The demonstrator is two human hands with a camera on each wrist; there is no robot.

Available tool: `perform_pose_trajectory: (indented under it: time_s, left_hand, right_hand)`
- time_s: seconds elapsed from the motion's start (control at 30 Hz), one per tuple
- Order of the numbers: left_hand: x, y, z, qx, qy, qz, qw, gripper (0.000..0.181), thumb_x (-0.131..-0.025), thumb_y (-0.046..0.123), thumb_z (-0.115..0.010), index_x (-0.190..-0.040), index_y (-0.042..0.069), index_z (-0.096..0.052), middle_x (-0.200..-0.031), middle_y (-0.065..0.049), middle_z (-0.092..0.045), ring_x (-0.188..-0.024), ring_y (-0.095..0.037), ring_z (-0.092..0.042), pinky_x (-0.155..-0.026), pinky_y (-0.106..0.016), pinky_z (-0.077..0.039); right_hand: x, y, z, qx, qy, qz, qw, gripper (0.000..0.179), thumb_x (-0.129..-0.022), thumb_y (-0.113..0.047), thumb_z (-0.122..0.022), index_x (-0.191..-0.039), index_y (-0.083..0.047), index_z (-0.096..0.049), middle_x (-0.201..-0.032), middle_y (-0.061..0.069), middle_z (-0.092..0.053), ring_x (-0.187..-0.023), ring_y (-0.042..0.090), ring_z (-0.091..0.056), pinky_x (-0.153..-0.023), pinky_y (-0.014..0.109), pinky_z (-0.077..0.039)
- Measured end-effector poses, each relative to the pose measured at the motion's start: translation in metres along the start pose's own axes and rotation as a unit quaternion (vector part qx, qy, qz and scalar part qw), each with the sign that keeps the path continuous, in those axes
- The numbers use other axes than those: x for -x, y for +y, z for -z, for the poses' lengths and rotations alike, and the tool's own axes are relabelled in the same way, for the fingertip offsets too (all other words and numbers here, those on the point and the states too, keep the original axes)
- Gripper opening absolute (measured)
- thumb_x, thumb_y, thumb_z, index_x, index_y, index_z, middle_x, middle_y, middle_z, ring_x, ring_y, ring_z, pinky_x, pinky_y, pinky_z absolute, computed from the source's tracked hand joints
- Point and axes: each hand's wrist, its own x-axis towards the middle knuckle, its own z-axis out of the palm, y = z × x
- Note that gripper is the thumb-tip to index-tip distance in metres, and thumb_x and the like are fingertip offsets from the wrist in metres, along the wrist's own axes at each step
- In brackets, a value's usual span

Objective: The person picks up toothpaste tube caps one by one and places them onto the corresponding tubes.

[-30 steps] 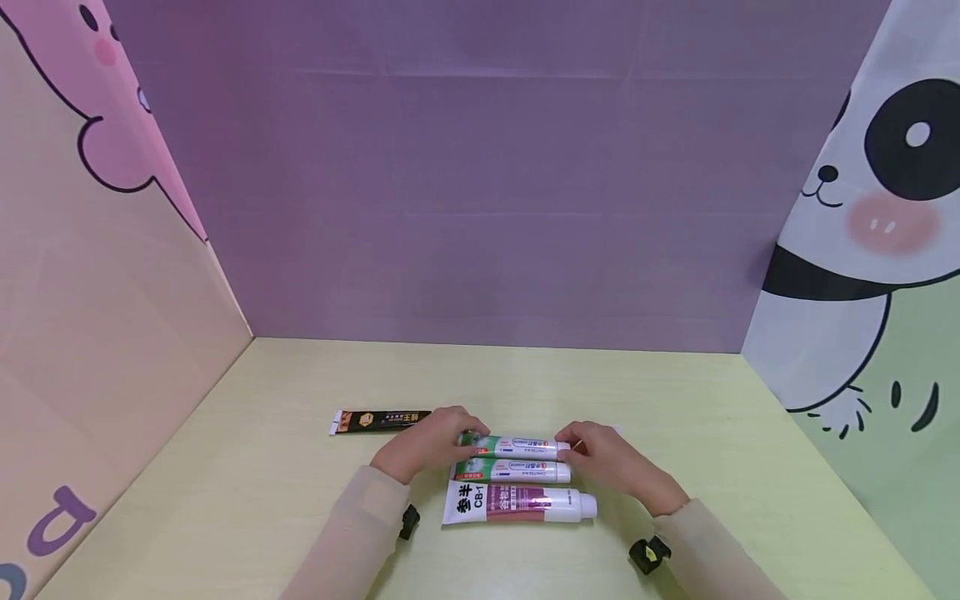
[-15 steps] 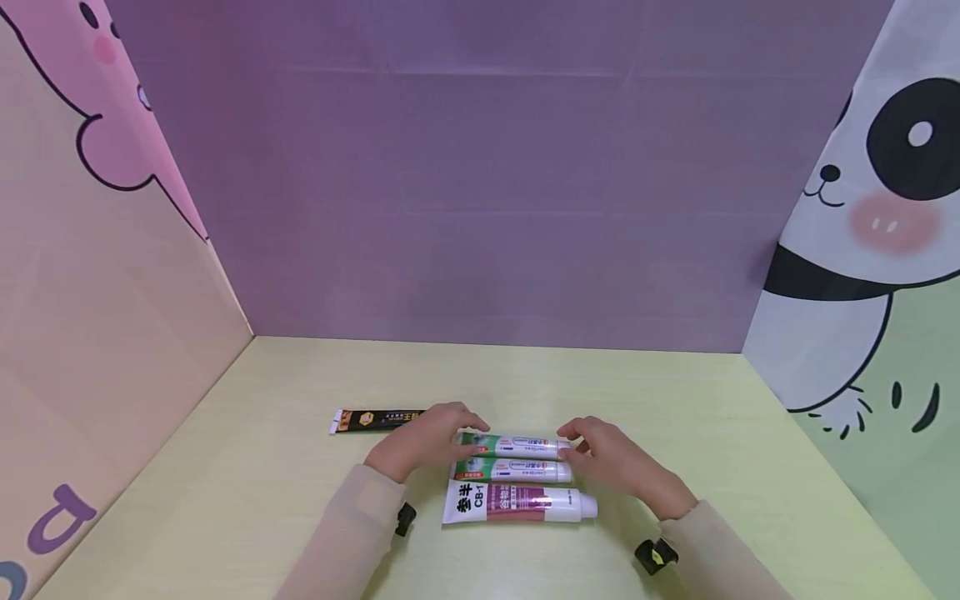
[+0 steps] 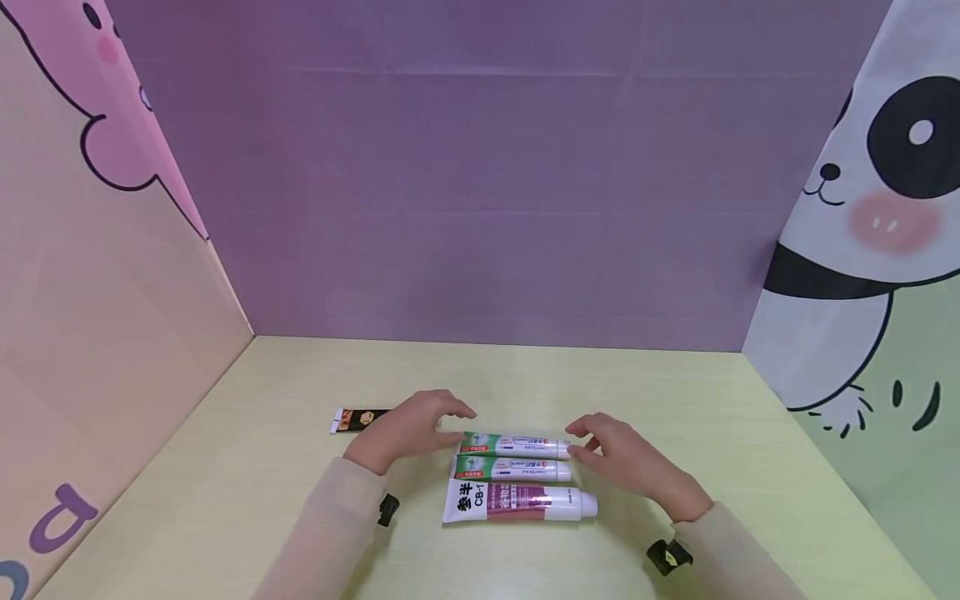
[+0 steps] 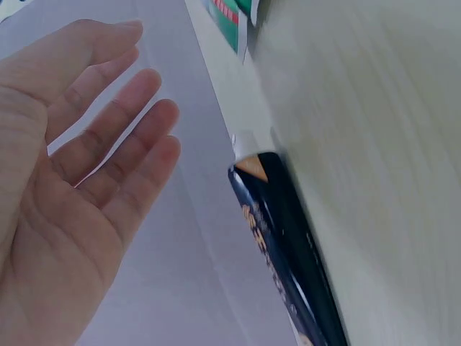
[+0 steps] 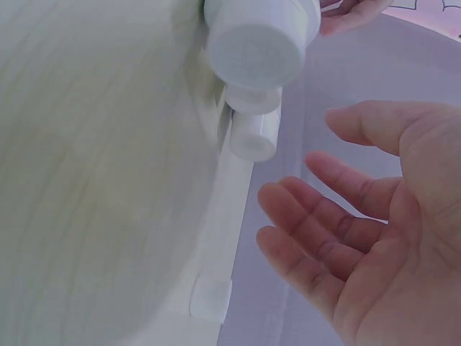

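Three toothpaste tubes lie stacked in parallel rows in the head view, caps to the right. Two are green and white, the far one (image 3: 517,446) and the middle one (image 3: 517,470); nearest is a larger white and purple tube (image 3: 517,502). My left hand (image 3: 408,429) hovers left of the far tube with fingers spread, holding nothing. Beneath it lies a black toothpaste tube (image 4: 281,238), partly hidden by the hand in the head view. My right hand (image 3: 637,462), fingers loosely bent and holding nothing, is beside the caps; whether a fingertip touches the far cap I cannot tell.
A separate white cap (image 5: 211,297) shows in the right wrist view, farther off than the row. The pale wooden table (image 3: 300,517) is bounded by a purple back wall (image 3: 480,208) and printed side panels. Both wrists wear dark straps.
My left hand has come off the far green and white tube and moved left and up, over the black tube. My right hand has drawn slightly right, fingers loosening. The three tubes stay put.
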Motion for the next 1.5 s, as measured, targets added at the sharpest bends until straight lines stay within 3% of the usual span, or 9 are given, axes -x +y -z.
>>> perform_pose_trajectory:
  time_s: [0.27,0.63,0.83,1.13,1.33,1.5]
  left_hand:
    - [0.01,-0.013,0.005,-0.01,0.017,0.009,0.9998,0.032,-0.091,0.009,-0.072,-0.122,0.005,-0.07,-0.117,-0.007,-0.067,-0.094,-0.025,-0.062,-0.083,-0.034,-0.052]
    - [0.02,-0.033,0.007,-0.066,0.051,0.011,0.9965,0.03,-0.086,0.005,-0.077,-0.115,-0.001,-0.072,-0.107,-0.01,-0.068,-0.099,-0.025,-0.063,-0.088,-0.038,-0.053]
    - [0.021,-0.035,0.008,-0.089,0.047,0.06,0.9931,0.035,-0.084,0.011,-0.081,-0.116,0.002,-0.071,-0.108,-0.007,-0.067,-0.103,-0.027,-0.062,-0.091,-0.041,-0.051]
    - [0.017,-0.039,0.006,-0.095,0.006,0.14,0.9855,0.04,-0.084,0.012,-0.081,-0.122,0.006,-0.069,-0.114,-0.009,-0.067,-0.105,-0.026,-0.06,-0.092,-0.042,-0.05]
    - [0.015,-0.045,0.002,-0.074,-0.002,0.162,0.984,0.041,-0.084,0.008,-0.081,-0.123,0.006,-0.068,-0.118,-0.01,-0.066,-0.109,-0.028,-0.059,-0.096,-0.044,-0.048]
    - [0.015,-0.05,0.001,-0.062,-0.005,0.16,0.9851,0.037,-0.086,0.004,-0.077,-0.122,0.009,-0.07,-0.117,-0.009,-0.067,-0.11,-0.028,-0.06,-0.097,-0.043,-0.048]
  right_hand:
    - [0.003,0.004,0.007,0.015,0.013,0.002,0.9998,0.025,-0.098,-0.015,-0.065,-0.118,-0.001,-0.064,-0.119,0.012,-0.064,-0.092,0.018,-0.064,-0.083,0.04,-0.053]
    - [0.007,0.014,0.018,0.025,0.03,-0.001,0.9992,0.026,-0.097,-0.016,-0.067,-0.118,-0.001,-0.065,-0.116,0.011,-0.065,-0.09,0.018,-0.063,-0.081,0.039,-0.053]
    - [0.008,0.021,0.021,0.04,0.036,-0.004,0.9985,0.026,-0.096,-0.015,-0.069,-0.118,-0.001,-0.065,-0.116,0.011,-0.065,-0.091,0.019,-0.063,-0.08,0.039,-0.053]
    - [0.009,0.029,0.025,0.057,0.046,-0.007,0.9973,0.029,-0.092,-0.013,-0.072,-0.118,-0.001,-0.065,-0.114,0.014,-0.064,-0.098,0.03,-0.062,-0.083,0.045,-0.052]
    - [0.008,0.036,0.026,0.065,0.049,-0.012,0.9967,0.03,-0.091,-0.013,-0.073,-0.117,-0.001,-0.065,-0.115,0.013,-0.064,-0.098,0.031,-0.062,-0.084,0.047,-0.052]
    - [0.008,0.038,0.026,0.068,0.052,-0.011,0.9963,0.03,-0.09,-0.013,-0.074,-0.117,-0.001,-0.065,-0.114,0.012,-0.064,-0.097,0.032,-0.062,-0.084,0.047,-0.052]
